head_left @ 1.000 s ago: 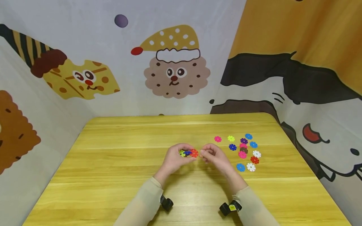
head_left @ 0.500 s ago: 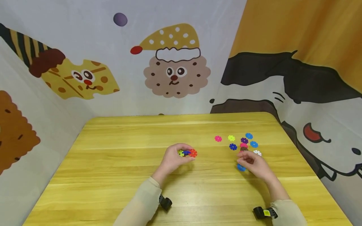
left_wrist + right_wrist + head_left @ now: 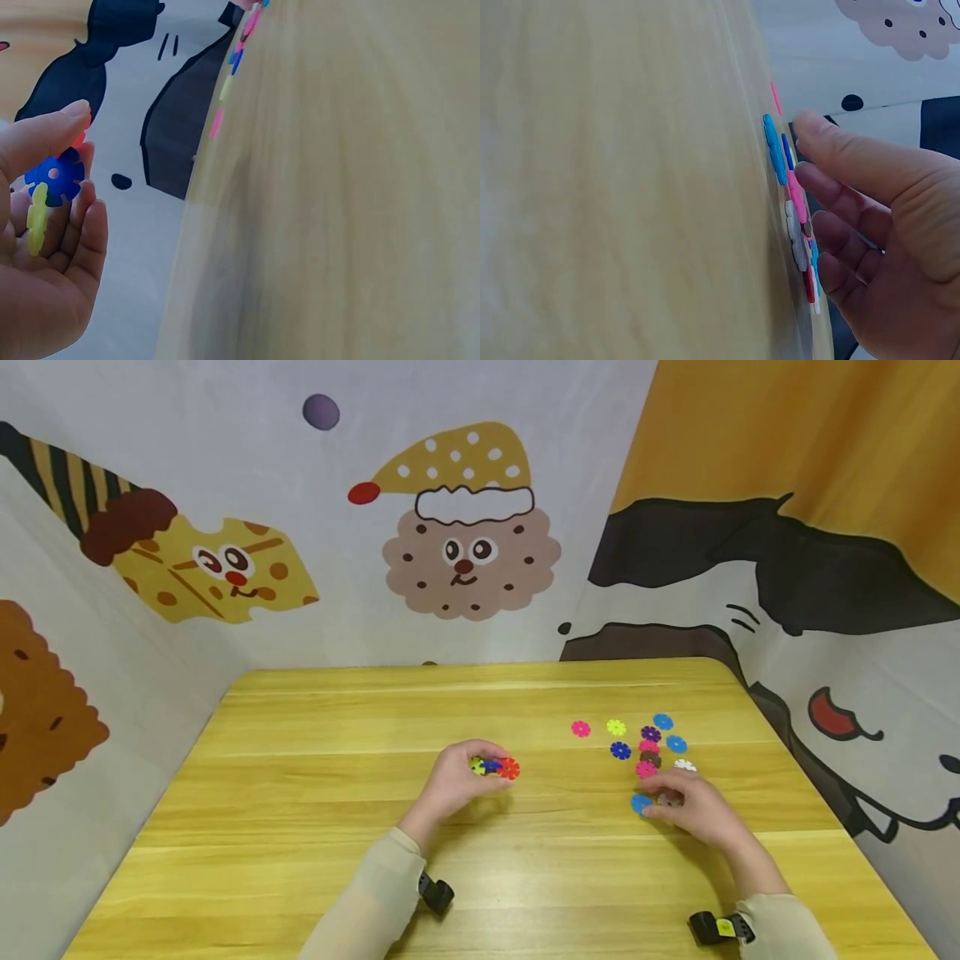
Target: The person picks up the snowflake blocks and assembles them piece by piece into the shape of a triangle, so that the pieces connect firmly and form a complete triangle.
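Note:
My left hand [image 3: 453, 779] grips a small chain of joined plastic snowflake discs above the table. In the left wrist view the chain has a yellow-green disc [image 3: 37, 220], a blue disc [image 3: 54, 177] and an orange-red one [image 3: 81, 138] near the thumb tip. My right hand [image 3: 693, 807] hovers over the loose discs, thumb and fingers apart, with nothing between them in the right wrist view. Closest to its thumb in the head view is a light blue disc [image 3: 641, 803]. Beneath the hand a white disc [image 3: 667, 802] is partly hidden.
Loose discs lie at the table's right: pink [image 3: 581, 728], yellow [image 3: 616, 727], dark blue [image 3: 620, 750], purple [image 3: 650, 734], brown [image 3: 651, 760] and others, some overlapping. The wooden table [image 3: 337, 735] meets a cartoon-printed curtain [image 3: 337, 627] at its back edge.
My right hand has left the held chain and moved right, over the loose discs, then slightly lower and further right. The left hand keeps its grip, almost still.

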The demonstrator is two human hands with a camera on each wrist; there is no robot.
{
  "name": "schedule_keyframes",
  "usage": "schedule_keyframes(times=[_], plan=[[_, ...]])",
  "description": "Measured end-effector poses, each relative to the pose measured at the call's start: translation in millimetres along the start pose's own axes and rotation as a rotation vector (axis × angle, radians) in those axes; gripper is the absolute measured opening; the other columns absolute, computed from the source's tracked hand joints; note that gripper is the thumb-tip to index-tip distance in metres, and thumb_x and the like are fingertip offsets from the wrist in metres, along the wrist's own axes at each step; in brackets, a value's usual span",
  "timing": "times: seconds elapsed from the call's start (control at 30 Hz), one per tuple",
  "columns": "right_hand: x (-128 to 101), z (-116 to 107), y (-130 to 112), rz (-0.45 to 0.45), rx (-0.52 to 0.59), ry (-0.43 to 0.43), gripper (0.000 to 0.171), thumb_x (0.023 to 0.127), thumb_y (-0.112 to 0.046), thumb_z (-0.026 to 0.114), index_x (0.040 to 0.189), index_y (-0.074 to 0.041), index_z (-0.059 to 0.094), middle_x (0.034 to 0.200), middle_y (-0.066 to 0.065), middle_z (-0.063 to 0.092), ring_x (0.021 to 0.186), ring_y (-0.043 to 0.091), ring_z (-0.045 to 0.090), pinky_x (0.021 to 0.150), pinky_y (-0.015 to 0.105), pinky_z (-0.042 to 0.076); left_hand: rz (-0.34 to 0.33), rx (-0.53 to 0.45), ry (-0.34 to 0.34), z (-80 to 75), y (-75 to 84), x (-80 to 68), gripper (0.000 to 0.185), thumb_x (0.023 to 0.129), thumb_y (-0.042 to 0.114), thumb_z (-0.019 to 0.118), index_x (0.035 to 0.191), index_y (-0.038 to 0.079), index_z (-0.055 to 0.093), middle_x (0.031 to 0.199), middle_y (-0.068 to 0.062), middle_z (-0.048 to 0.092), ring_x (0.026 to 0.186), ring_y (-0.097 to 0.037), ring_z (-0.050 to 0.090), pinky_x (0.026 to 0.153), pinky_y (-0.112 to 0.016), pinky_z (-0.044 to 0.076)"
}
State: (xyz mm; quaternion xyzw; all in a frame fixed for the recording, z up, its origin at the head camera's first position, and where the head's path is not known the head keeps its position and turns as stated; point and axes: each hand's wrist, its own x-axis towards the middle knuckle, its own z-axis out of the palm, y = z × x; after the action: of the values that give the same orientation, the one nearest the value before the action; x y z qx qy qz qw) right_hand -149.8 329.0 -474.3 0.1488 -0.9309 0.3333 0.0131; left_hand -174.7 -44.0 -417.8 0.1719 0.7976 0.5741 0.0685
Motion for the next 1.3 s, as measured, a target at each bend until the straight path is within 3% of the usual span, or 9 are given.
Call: schedule_keyframes(times=[0.17, 0.37, 0.47, 0.7, 0.8, 1.03, 1.17, 1.3], plan=[[0, 0, 3, -0.014, -0.031, -0.018, 0.035, 0.075, -0.023, 0.078, 0.106, -0.013, 0.069, 0.102, -0.002, 0.060, 0.085, 0.016, 0.051, 0.071, 0.028, 0.046, -0.015, -0.005, 0.006, -1.3, -23.3, 9.6, 0.031, 0.072, 0.012, 0.080, 0.101, 0.012, 0.069, 0.099, 0.000, 0.065, 0.094, -0.018, 0.056, 0.087, -0.041, 0.043], [1, 1, 6, -0.007, -0.059, -0.032, 0.035, 0.074, -0.023, 0.078, 0.106, -0.014, 0.069, 0.102, -0.004, 0.060, 0.087, 0.015, 0.051, 0.072, 0.027, 0.045, -0.017, -0.012, 0.004, -7.4, -30.9, 12.9, 0.032, 0.069, 0.020, 0.083, 0.097, 0.018, 0.069, 0.097, 0.005, 0.064, 0.095, -0.018, 0.057, 0.085, -0.038, 0.044], [1, 1, 6, -0.005, -0.072, -0.030, 0.032, 0.073, -0.020, 0.078, 0.104, -0.015, 0.069, 0.100, -0.005, 0.060, 0.084, 0.014, 0.050, 0.071, 0.027, 0.045, -0.038, -0.021, -0.006, -9.4, -28.9, 12.3, 0.032, 0.068, 0.019, 0.082, 0.098, 0.018, 0.069, 0.097, 0.004, 0.064, 0.096, -0.022, 0.056, 0.084, -0.038, 0.045], [2, 1, 5, -0.024, -0.086, -0.018, 0.025, 0.073, -0.018, 0.079, 0.096, -0.018, 0.069, 0.097, -0.005, 0.058, 0.081, 0.015, 0.048, 0.069, 0.028, 0.043, -0.057, -0.016, -0.014, -14.8, 2.9, 0.0, 0.034, 0.072, 0.006, 0.077, 0.104, 0.004, 0.066, 0.102, -0.008, 0.064, 0.098, -0.027, 0.055, 0.086, -0.041, 0.043], [2, 1, 5, -0.028, -0.079, -0.028, 0.024, 0.074, -0.018, 0.078, 0.096, -0.019, 0.068, 0.097, -0.004, 0.057, 0.082, 0.015, 0.049, 0.070, 0.029, 0.044, -0.061, -0.008, -0.016, -16.1, 6.5, -1.6, 0.034, 0.073, 0.006, 0.077, 0.104, 0.003, 0.066, 0.103, -0.009, 0.063, 0.098, -0.024, 0.055, 0.085, -0.039, 0.043], [3, 4, 7, -0.074, -0.061, -0.011, 0.026, 0.072, -0.015, 0.079, 0.093, -0.019, 0.064, 0.092, -0.005, 0.056, 0.077, 0.015, 0.046, 0.065, 0.027, 0.041, -0.065, -0.013, -0.006, -12.2, -26.1, 10.4, 0.034, 0.071, 0.013, 0.080, 0.103, 0.012, 0.068, 0.102, 0.000, 0.063, 0.098, -0.020, 0.054, 0.085, -0.041, 0.043], [5, 5, 8, -0.086, -0.018, -0.009, 0.029, 0.071, -0.010, 0.079, 0.092, -0.019, 0.061, 0.085, -0.004, 0.056, 0.072, 0.014, 0.047, 0.061, 0.026, 0.041, -0.053, -0.020, -0.001, -11.6, -31.5, 11.9, 0.033, 0.070, 0.017, 0.082, 0.100, 0.016, 0.068, 0.100, 0.003, 0.063, 0.097, -0.018, 0.054, 0.085, -0.040, 0.043], [6, 6, 7, -0.038, 0.027, -0.025, 0.026, 0.075, -0.010, 0.076, 0.094, -0.020, 0.061, 0.080, -0.004, 0.056, 0.066, 0.013, 0.047, 0.057, 0.025, 0.042, -0.044, -0.024, -0.006, -11.5, -32.1, 11.7, 0.033, 0.069, 0.020, 0.082, 0.099, 0.018, 0.068, 0.100, 0.004, 0.063, 0.096, -0.017, 0.055, 0.086, -0.039, 0.044]])
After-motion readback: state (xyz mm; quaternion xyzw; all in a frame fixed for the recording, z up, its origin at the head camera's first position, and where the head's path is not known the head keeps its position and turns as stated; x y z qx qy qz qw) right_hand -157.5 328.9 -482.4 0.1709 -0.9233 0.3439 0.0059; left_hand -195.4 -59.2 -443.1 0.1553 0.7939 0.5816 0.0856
